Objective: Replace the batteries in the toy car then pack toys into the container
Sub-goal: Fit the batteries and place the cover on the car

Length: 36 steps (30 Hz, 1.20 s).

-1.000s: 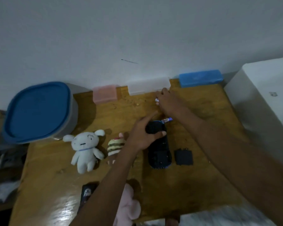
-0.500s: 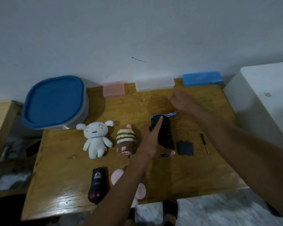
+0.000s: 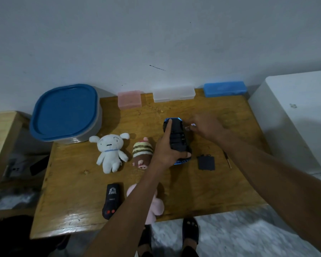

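- Now the right hand [image 3: 205, 127], a moment ago up at the clear case [image 3: 174, 93] by the wall, is back beside the toy car [image 3: 177, 140], pinching what looks like a small battery [image 3: 192, 125] at its fingertips.
- Likely a fresh cell ready to load; the battery cover [image 3: 206, 162] lies off, right of the car.
- Meanwhile the left hand [image 3: 167, 147] grips the car, forefinger stretched along it.
- Lying belly-up at centre frame on the table [image 3: 78, 184], the car's long axis runs from lower frame toward the wall; which end is its nose I cannot tell.
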Each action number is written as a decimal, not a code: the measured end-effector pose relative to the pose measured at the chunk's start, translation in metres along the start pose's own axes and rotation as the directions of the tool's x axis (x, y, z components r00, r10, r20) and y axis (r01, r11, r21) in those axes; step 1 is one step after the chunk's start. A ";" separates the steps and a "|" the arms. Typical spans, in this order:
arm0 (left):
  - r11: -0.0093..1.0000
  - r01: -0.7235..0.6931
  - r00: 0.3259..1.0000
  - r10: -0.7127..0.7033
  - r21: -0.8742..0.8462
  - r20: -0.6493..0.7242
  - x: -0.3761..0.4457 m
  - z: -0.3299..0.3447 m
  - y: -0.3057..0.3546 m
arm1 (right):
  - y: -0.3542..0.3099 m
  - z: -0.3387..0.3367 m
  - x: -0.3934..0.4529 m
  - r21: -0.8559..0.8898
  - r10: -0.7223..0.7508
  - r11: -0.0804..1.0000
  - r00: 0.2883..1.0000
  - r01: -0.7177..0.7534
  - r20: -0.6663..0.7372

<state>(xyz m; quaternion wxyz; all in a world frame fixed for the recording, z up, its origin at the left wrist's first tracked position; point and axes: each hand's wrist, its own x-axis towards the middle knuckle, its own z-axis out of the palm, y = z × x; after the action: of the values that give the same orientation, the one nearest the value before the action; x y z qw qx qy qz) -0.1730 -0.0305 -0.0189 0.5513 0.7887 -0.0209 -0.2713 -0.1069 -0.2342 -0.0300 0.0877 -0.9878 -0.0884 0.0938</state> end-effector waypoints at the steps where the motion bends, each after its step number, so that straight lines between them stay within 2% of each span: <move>1: 1.000 -0.014 1.000 0.014 -0.019 -0.007 0.000 -0.002 0.000 | -0.001 0.002 -0.001 -0.038 -0.011 0.999 1.000 0.011 0.023; 5: 0.995 -0.056 0.998 0.054 -0.081 -0.020 0.000 -0.008 0.004 | -0.009 0.002 -0.010 -0.186 -0.092 0.977 0.994 0.100 0.054; 7: 0.993 -0.060 0.998 0.059 -0.100 -0.013 0.001 -0.011 0.004 | -0.012 0.005 -0.015 -0.192 -0.098 0.976 0.994 0.104 0.038; 9: 0.993 -0.074 0.997 0.073 -0.096 -0.010 0.001 -0.015 0.006 | -0.011 0.010 -0.018 -0.074 0.011 0.997 1.000 -0.014 -0.029; 11: 0.991 -0.088 0.996 0.089 -0.102 0.004 0.002 -0.019 0.009 | -0.010 0.008 -0.023 0.198 0.234 0.957 0.967 -0.211 -0.103; 13: 0.988 -0.098 0.995 0.100 -0.115 0.012 0.001 -0.023 0.015 | -0.014 -0.006 -0.027 0.528 0.441 0.795 0.882 -0.299 -0.165; 15: 0.986 -0.129 0.991 0.132 -0.105 0.016 0.001 -0.028 0.025 | -0.023 -0.032 -0.030 0.758 0.592 0.595 0.784 -0.268 -0.187; 17: 0.984 -0.157 0.987 0.158 -0.079 0.018 0.002 -0.032 0.037 | -0.032 -0.060 -0.032 0.875 0.665 0.436 0.730 -0.209 -0.157; 19: 0.982 -0.176 0.984 0.178 -0.060 0.015 0.003 -0.036 0.050 | -0.038 -0.083 -0.032 0.919 0.683 0.365 0.714 -0.148 -0.156; 22: 0.976 -0.214 0.977 0.213 -0.035 -0.027 0.003 -0.038 0.065 | -0.048 -0.100 -0.034 0.914 0.667 0.396 0.713 -0.093 -0.216; 26: 0.965 -0.258 0.965 0.256 -0.036 -0.060 -0.001 -0.040 0.077 | -0.067 -0.102 -0.040 0.888 0.605 0.457 0.748 -0.045 -0.273; 36: 0.962 -0.268 0.963 0.267 -0.045 -0.023 -0.002 -0.046 0.077 | -0.091 -0.082 -0.040 0.824 0.595 0.563 0.720 -0.055 -0.358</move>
<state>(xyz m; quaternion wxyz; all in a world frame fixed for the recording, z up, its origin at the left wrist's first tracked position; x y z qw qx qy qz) -0.1339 -0.0206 0.0613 0.6016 0.7675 -0.1161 -0.1883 -0.1438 -0.1669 0.0730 0.5005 -0.8249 0.1893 -0.1824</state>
